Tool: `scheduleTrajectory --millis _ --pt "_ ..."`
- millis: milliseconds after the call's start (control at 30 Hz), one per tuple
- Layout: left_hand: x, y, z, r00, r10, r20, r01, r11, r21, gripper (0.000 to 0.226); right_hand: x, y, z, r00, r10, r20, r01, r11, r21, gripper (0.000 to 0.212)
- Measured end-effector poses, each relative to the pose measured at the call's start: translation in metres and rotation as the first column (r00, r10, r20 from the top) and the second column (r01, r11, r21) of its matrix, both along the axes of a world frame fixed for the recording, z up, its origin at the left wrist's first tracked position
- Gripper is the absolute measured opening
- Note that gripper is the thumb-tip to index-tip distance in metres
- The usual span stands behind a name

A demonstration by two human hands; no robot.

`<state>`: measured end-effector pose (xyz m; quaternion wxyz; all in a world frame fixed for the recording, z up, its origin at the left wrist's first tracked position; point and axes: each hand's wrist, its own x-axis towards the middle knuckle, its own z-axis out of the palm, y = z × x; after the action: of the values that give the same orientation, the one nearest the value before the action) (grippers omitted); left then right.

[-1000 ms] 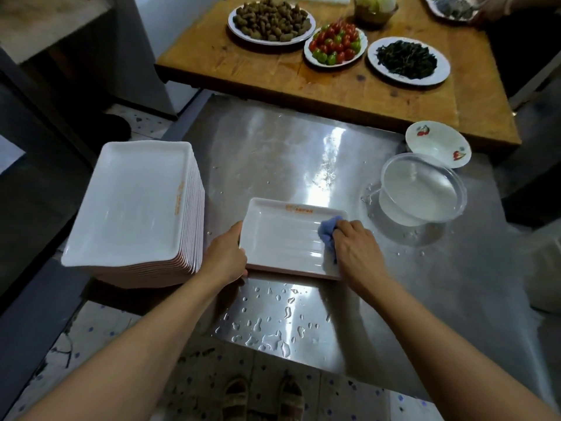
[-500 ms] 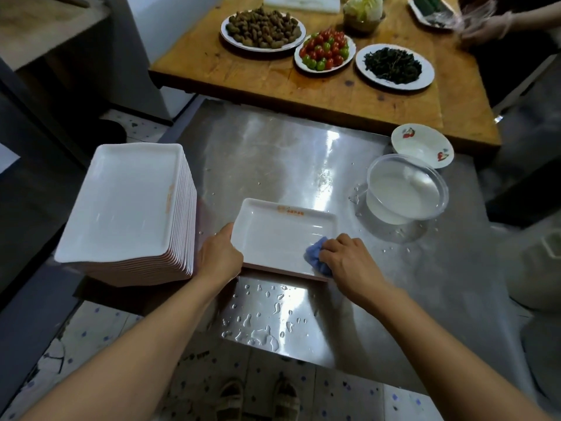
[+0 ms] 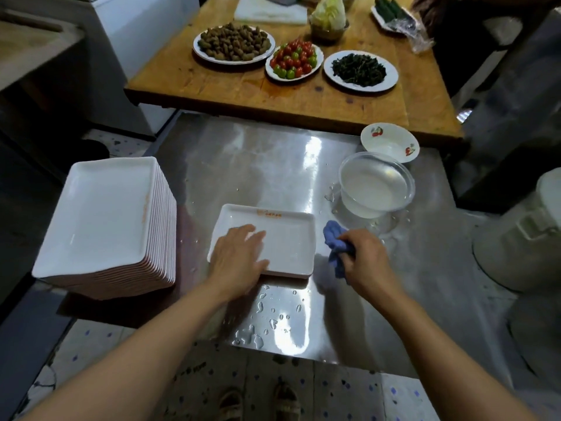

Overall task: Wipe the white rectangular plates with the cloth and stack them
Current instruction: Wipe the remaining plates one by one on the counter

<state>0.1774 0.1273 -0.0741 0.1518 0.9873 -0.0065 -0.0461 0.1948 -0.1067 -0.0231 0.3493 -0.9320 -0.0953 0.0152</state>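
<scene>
- While the left hand (image 3: 236, 256) lies flat with straight fingers on the white plate (image 3: 285, 238), the plate sits near the front edge of the wet metal table (image 3: 258, 165). A hard push could slide it off.
- The right hand (image 3: 364, 256) has its fingers curled tight round the blue cloth (image 3: 334, 241), just beside the plate. A swing back could bump the clear water bowl (image 3: 376, 186) and spill it.
- The tall plate stack (image 3: 103, 214) stands at the left and hangs a bit over the table edge. A careless drop on top could tip it.
</scene>
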Motion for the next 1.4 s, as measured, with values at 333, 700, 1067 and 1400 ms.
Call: scheduleTrajectory --millis 333,700,1067,1400 --pt "-0.006 -0.021 -0.021 0.977 -0.212 -0.002 0.211 0.974 0.086 0.054 -0.012 -0.004 -0.014 0.988 -0.126 -0.094 0.138 0.982 0.133 0.017" --pt "-0.008 -0.023 0.032 0.946 -0.217 0.24 0.222 0.975 0.008 0.035 -0.016 0.001 0.005 0.945 -0.269 -0.185 0.312 0.912 0.267 0.022" --pt "-0.001 0.019 0.127 0.965 0.242 0.101 -0.061 0.58 -0.812 0.011 -0.007 0.039 0.09 0.968 -0.221 0.121 0.143 0.877 0.458 0.013" --pt "-0.035 0.038 0.166 0.97 0.243 0.019 -0.028 0.185 -0.982 0.01 -0.004 0.129 0.148 0.824 0.291 0.486 -0.372 0.925 0.077 0.035"
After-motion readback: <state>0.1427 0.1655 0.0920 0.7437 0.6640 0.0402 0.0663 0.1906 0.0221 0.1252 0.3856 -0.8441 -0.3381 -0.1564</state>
